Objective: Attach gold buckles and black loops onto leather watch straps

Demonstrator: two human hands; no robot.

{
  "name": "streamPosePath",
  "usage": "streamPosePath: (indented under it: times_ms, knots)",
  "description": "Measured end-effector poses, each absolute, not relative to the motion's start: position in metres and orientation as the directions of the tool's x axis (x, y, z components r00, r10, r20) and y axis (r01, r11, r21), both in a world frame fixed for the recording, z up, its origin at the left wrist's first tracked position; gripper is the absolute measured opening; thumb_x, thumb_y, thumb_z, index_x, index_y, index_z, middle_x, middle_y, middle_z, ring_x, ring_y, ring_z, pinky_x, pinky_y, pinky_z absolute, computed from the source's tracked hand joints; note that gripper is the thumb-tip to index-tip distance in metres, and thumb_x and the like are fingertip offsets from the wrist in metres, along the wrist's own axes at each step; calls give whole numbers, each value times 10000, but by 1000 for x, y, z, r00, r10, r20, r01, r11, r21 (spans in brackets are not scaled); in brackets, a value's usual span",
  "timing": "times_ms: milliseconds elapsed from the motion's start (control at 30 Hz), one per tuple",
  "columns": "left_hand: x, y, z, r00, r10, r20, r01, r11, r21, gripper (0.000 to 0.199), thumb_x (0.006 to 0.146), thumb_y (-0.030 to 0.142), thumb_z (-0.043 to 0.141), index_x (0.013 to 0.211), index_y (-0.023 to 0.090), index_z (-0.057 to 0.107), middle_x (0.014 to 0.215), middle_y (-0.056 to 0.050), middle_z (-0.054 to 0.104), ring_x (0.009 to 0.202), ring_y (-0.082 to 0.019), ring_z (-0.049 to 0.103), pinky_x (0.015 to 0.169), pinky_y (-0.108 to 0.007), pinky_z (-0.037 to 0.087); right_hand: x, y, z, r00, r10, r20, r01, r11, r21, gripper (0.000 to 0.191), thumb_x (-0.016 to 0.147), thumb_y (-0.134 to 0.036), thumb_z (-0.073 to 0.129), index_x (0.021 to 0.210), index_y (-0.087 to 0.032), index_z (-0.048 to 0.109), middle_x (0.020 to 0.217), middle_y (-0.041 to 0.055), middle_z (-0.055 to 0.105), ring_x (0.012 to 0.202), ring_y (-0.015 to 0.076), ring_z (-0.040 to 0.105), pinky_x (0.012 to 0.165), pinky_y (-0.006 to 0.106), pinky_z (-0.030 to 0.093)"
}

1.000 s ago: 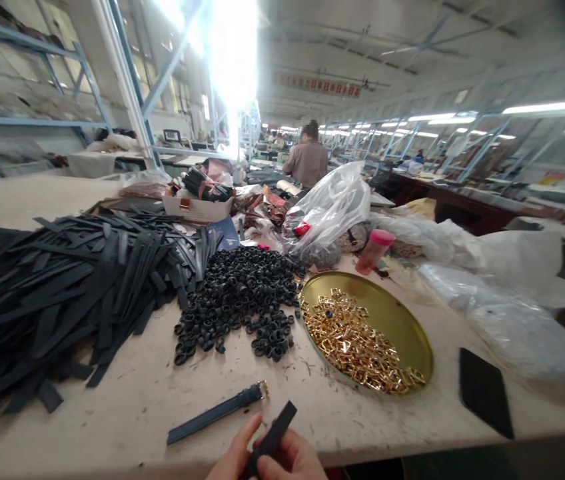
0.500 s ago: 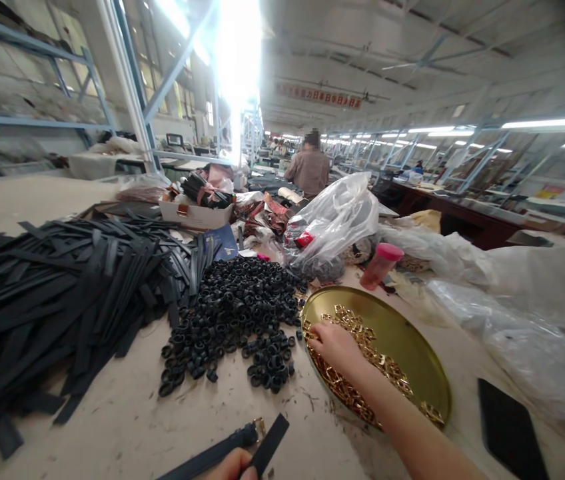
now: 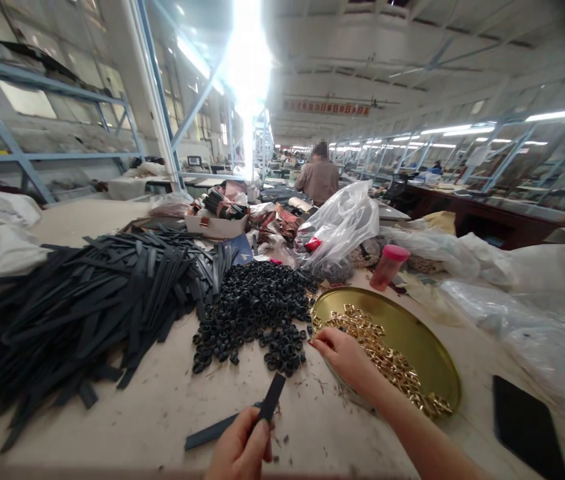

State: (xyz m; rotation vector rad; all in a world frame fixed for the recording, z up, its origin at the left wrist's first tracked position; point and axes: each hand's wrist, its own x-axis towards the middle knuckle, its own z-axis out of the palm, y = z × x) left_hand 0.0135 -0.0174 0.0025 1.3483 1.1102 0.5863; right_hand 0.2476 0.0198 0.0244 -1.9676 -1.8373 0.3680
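Note:
My left hand [image 3: 242, 443] is closed around a black leather strap [image 3: 273, 395], whose short end points up past the thumb. Another length of black strap [image 3: 210, 433] reaches out to the left from under the same fingers. My right hand [image 3: 346, 357] is over the near left rim of a round gold tray [image 3: 430, 333], with thumb and fingertips pinched together. What the pinch holds, if anything, is too small to make out. Gold metal buckles [image 3: 395, 363] lie heaped in the tray. Just left of it are small black loops [image 3: 285, 350], beside a larger heap of loops [image 3: 257, 293].
A big pile of black strips [image 3: 112, 300] covers the left of the table. Behind stand a white box [image 3: 215, 225], a clear plastic bag [image 3: 345, 223] and a pink-lidded jar [image 3: 387, 267]. A dark phone-like slab [image 3: 527, 420] lies right. Farther off is a person [image 3: 320, 177].
My right hand has moved from among the buckles to the tray's near left rim. My left hand has come up further into view with the strap. The camera view has shifted slightly.

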Motion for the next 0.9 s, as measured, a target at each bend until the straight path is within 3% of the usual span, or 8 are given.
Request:
streamPosePath:
  times_ms: [100, 233, 367, 533, 633, 733, 833, 900]
  knots:
    - [18, -14, 19, 397, 901, -177, 284, 63, 957, 305, 747, 441, 462, 822, 153, 531, 593, 37, 442, 565, -123, 406, 535, -217, 315, 210, -17, 26, -56, 998, -23, 727, 25, -686, 228, 818, -338, 468, 677, -182, 555, 590, -27, 566, 563, 111, 508, 503, 199, 361]
    - [15, -17, 28, 469, 859, -203, 422, -17, 906, 147, 699, 285, 475, 701, 145, 521, 590, 35, 443, 583, -123, 405, 548, -222, 309, 173, -50, 21, -226, 952, -207, 250, -148, -957, 222, 769, -362, 530, 655, -174, 498, 569, -42, 485, 531, 100, 454, 510, 217, 350]
    - [3, -30, 24, 531, 805, -264, 459, -11, 888, 91, 662, 210, 482, 695, 145, 537, 610, 34, 490, 602, -122, 433, 543, -208, 317, 165, -64, 18, -402, 861, -312, 9, -338, -941, 228, 721, -375, 582, 696, -160, 514, 607, -42, 468, 524, 83, 426, 525, 218, 341]
    - [-4, -40, 24, 520, 824, -225, 501, -81, 862, 87, 692, 206, 479, 712, 156, 548, 660, 17, 565, 633, -136, 487, 547, -204, 329, 162, -74, 18, -478, 812, -336, -170, -461, -871, 231, 576, -195, 695, 702, -163, 504, 625, -59, 471, 557, 62, 405, 529, 179, 308]
    - [-4, -38, 27, 522, 824, -218, 559, -138, 818, 89, 717, 211, 469, 686, 166, 540, 643, 9, 577, 621, -144, 504, 547, -210, 327, 154, -76, 13, -389, 854, -346, -170, -436, -884, 243, 636, -320, 679, 672, -153, 507, 569, -53, 484, 506, 61, 418, 507, 189, 315]
    - [-6, -36, 27, 548, 808, -216, 545, -149, 825, 134, 762, 245, 453, 708, 176, 554, 694, -4, 609, 662, -156, 533, 612, -224, 357, 148, -76, 4, -254, 893, -373, -220, -429, -876, 397, 711, -527, 562, 657, -134, 547, 575, -14, 525, 472, 76, 455, 493, 220, 361]
    - [-12, -36, 22, 539, 822, -184, 493, -130, 860, 225, 830, 319, 383, 813, 181, 560, 791, -23, 620, 739, -166, 541, 671, -232, 367, 148, -73, -7, -86, 922, -377, -344, -383, -858, 400, 729, -513, 564, 665, -120, 598, 607, 8, 559, 509, 80, 475, 501, 210, 377]
    - [-15, -37, 15, 512, 830, -221, 505, -83, 859, 287, 852, 360, 323, 783, 177, 533, 711, -16, 589, 675, -159, 524, 616, -227, 357, 149, -70, -12, 10, 933, -360, -426, -322, -845, 331, 745, -448, 589, 693, -123, 622, 600, -1, 558, 524, 69, 466, 505, 186, 369]
